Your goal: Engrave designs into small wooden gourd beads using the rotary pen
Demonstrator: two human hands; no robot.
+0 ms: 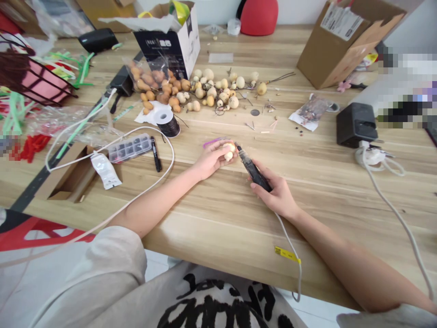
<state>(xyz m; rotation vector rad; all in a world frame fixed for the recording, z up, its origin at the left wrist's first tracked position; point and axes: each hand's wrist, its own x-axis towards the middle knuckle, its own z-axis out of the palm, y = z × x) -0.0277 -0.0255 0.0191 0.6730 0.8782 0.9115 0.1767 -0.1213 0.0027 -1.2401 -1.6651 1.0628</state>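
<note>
My left hand (212,159) is closed around a small pale gourd (228,156), held just above the wooden table. In my right hand (278,189) is a black corded rotary tool (254,172), gripped like a pen. Its tip points up and left toward the gourd, very near it; whether the two touch I cannot tell. A thin purple item (213,141) lies behind my left hand, partly hidden. Farther back sits a pile of pale little gourds (211,89), with browner ones (155,84) on its left, some in a clear bag.
A spool of black cord (168,124), a compartment box (129,149), a black marker (156,155) and an open cardboard tray (70,175) lie left. On the right are a black power adapter (357,124) and a bag of small parts (312,111). White cables cross both sides.
</note>
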